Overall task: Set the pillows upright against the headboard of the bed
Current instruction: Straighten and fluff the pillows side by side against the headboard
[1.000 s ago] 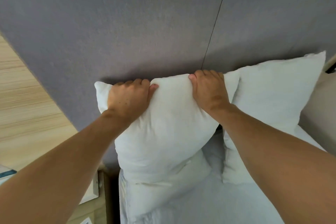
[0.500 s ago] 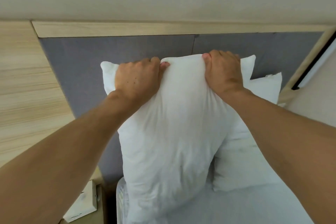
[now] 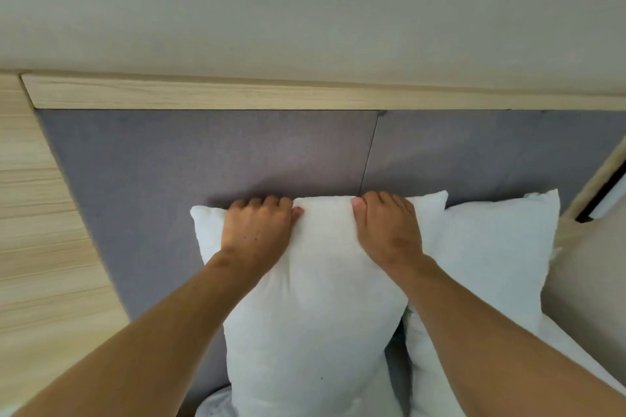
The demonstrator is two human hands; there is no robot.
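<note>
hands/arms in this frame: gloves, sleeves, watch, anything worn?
Nothing worn that shows. Left hand and right hand are bare, no gloves, no rings visible. Both forearms are bare to the frame's edge: no sleeves, watch or wristbands in view. Small dark spots dot the back of the left hand, and the back of the right hand bears a darker patch. Thumbnails are short and unpainted.

- The left hand [image 3: 255,234] and right hand [image 3: 389,230] each clutch the top edge of a white pillow [image 3: 315,308], fingers curled over it, thumbs on its front.
- The pillow stands upright against the grey padded headboard [image 3: 203,159].
- A second white pillow [image 3: 491,257] leans just beside it on the right, partly behind it.
- A light wooden trim [image 3: 203,93] caps the headboard.
</note>
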